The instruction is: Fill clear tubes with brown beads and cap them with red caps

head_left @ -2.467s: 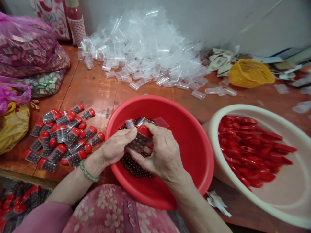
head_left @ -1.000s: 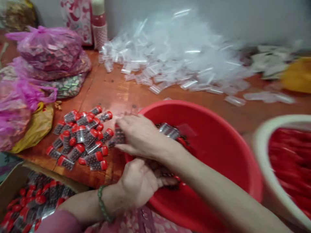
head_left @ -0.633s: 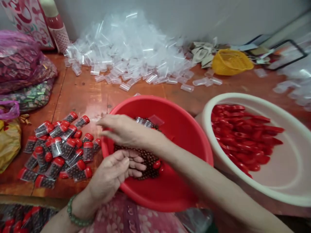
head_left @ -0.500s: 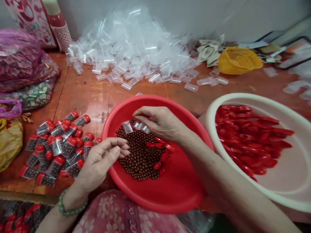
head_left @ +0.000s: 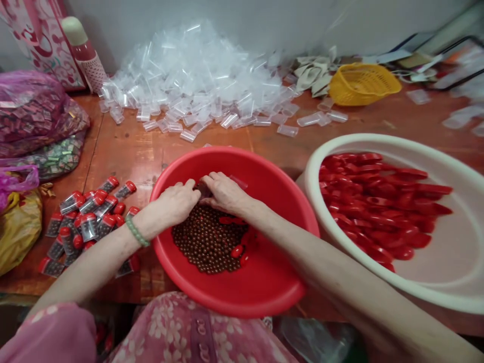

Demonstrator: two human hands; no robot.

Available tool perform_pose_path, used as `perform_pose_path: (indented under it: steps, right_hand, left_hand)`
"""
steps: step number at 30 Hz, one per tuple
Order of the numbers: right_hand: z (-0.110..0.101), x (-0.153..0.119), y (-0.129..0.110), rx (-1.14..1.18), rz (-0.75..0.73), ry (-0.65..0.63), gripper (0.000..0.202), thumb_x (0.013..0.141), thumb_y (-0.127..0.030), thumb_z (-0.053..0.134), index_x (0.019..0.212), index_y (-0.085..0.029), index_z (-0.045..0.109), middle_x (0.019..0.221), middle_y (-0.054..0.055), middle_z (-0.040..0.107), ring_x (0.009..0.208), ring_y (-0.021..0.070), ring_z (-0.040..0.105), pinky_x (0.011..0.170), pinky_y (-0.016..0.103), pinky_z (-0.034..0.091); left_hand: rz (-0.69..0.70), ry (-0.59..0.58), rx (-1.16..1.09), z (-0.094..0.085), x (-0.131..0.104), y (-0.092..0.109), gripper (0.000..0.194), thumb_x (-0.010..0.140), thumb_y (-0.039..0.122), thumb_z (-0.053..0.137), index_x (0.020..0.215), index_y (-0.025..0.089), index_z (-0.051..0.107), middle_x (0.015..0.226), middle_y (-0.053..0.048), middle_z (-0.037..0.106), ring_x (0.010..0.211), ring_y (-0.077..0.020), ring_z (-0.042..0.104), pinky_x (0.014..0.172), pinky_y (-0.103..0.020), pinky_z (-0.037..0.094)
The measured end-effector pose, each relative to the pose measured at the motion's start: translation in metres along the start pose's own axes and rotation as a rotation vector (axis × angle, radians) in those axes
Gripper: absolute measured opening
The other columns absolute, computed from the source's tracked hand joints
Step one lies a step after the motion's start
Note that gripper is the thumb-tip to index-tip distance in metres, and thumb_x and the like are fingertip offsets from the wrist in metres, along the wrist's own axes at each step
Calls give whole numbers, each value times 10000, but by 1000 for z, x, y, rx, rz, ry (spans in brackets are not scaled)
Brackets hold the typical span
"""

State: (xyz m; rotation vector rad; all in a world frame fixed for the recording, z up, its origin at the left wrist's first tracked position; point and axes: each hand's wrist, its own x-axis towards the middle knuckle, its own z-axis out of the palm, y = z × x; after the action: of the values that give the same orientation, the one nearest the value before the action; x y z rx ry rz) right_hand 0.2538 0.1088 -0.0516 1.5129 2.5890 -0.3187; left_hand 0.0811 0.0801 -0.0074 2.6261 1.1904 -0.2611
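Observation:
A red basin (head_left: 280, 297) holds a heap of brown beads (head_left: 207, 242) with a few red caps (head_left: 237, 251) on it. At the heap's far edge my left hand (head_left: 176, 201), a green bead bracelet on its wrist, has its fingers curled down against the beads; what they hold, if anything, is hidden. Facing it, my right hand (head_left: 223, 194) is closed on a clear container (head_left: 205, 192), partly covered by the fingers. Another clear container (head_left: 239, 181) lies inside the basin beyond my right hand.
Filled red-capped containers (head_left: 89, 227) lie at the left. A white basin (head_left: 313, 186) of red parts stands right. Behind are piled clear containers (head_left: 204, 75), a yellow basket (head_left: 363, 85) and a bottle (head_left: 85, 53). Plastic bags (head_left: 34, 116) sit far left.
My left hand has moved up and right into the basin, fingertips now down at the beads. My right hand has moved left beside it and lower. The view has shifted slightly.

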Motion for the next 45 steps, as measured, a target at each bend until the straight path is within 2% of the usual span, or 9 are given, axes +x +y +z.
perform_pose_path:
  steps: [3, 8, 12, 17, 20, 23, 30, 38, 45]
  right_hand:
    - [0, -4, -5, 3, -49, 9, 217, 899, -202, 513, 1096, -115, 544, 1068, 147, 577, 967, 247, 550, 809, 332, 420]
    - [1, -14, -18, -29, -165, -12, 294, 937, -97, 328, 1131, -129, 547, 1138, 165, 515, 965, 249, 573, 730, 325, 446]
    - [6, -18, -16, -36, -277, -93, 338, 894, -34, 370, 1184, -86, 535, 1184, 171, 514, 959, 210, 606, 801, 309, 458]
    - [1, -10, -7, -55, -310, -208, 308, 876, -62, 432, 1119, -105, 616, 1113, 154, 586, 788, 172, 641, 696, 279, 448]
    - [-8, -3, -4, -70, -293, -277, 219, 813, -93, 555, 995, -126, 673, 1058, 131, 636, 768, 170, 646, 660, 258, 443]
    - [-14, 3, -1, -97, -269, -324, 295, 710, -109, 679, 1000, -160, 682, 1019, 88, 680, 802, 187, 654, 668, 255, 457]
    - [-13, 19, -5, -217, -202, -263, 296, 896, -79, 398, 977, -71, 682, 962, 210, 690, 830, 281, 674, 671, 351, 467]
    - [8, 0, -39, -210, -466, -319, 405, 823, 59, 355, 977, -90, 699, 1003, 170, 712, 918, 248, 662, 794, 351, 489]
    - [8, -38, -77, -104, -704, -417, 386, 813, 60, 382, 926, -97, 716, 936, 144, 721, 845, 244, 678, 698, 346, 511]
  left_hand:
    - [41, -96, 151, 3, 10, -1, 348, 899, 24, 311, 1105, 54, 590, 1105, -199, 611, 989, -272, 636, 827, -393, 500]
    - [39, -169, 172, 8, 19, 0, 336, 867, -16, 321, 1014, 19, 620, 923, -188, 663, 840, -248, 672, 733, -348, 497]
    - [32, -176, 177, 4, 13, 1, 319, 870, 4, 333, 999, 12, 624, 961, -206, 661, 802, -235, 670, 693, -332, 493]
    - [47, -159, 151, -3, -3, 2, 295, 882, 26, 349, 957, 35, 635, 926, -183, 668, 833, -236, 665, 735, -342, 500]
    - [33, -131, 134, -3, -8, 1, 244, 867, 45, 409, 971, 42, 630, 943, -172, 666, 863, -248, 663, 749, -348, 501]
    - [-5, -49, 132, 1, -6, 0, 227, 827, 59, 468, 1002, 56, 613, 988, -164, 646, 891, -257, 648, 721, -342, 498]
    - [-82, 149, 80, 11, 3, -1, 190, 864, 117, 419, 986, 84, 561, 953, -133, 606, 860, -226, 612, 687, -317, 459]
    - [-48, 176, 96, 16, 0, -3, 232, 894, 91, 331, 1011, 102, 531, 963, -129, 577, 844, -238, 590, 689, -348, 417]
    - [-27, 204, 103, 18, -2, -2, 263, 906, 63, 314, 1045, 78, 537, 966, -157, 604, 893, -246, 572, 749, -355, 425]
